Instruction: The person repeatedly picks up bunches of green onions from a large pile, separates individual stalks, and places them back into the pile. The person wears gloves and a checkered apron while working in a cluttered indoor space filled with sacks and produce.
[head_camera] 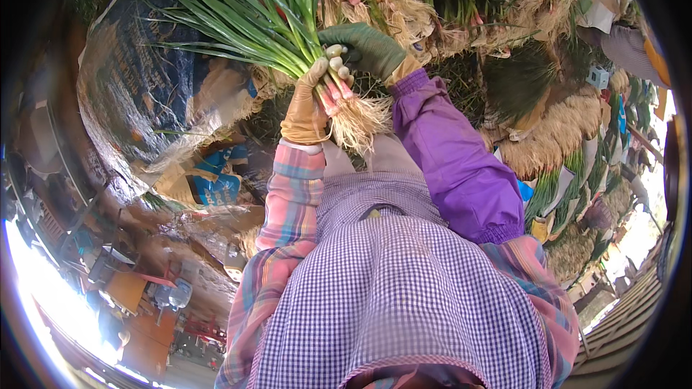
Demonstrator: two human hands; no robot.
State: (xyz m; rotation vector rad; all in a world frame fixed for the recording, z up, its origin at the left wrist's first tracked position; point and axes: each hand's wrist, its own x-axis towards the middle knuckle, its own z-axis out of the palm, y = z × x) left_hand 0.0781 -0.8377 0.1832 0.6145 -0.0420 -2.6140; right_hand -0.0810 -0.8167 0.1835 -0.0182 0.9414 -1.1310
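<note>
A bunch of green onions or young garlic (294,46) has long green leaves, pinkish stem bases and pale stringy roots. My left hand (308,100), in a tan glove, is closed round its lower stems, thumb in front and pale fingertips at the far side. The roots hang towards my lap and the leaves fan to the upper left. My right hand (367,48), in a green glove with a tan cuff, is bent against the stems just above those fingertips. Its own fingers are partly hidden, so its grip is unclear.
More rooted bunches (400,16) lie beyond my hands. Rows of bundled plants (557,129) with paper between them stretch along the right. Crumpled plastic sheeting (135,75) is at the left, with a torn brown and blue paper bag (216,178) nearer me.
</note>
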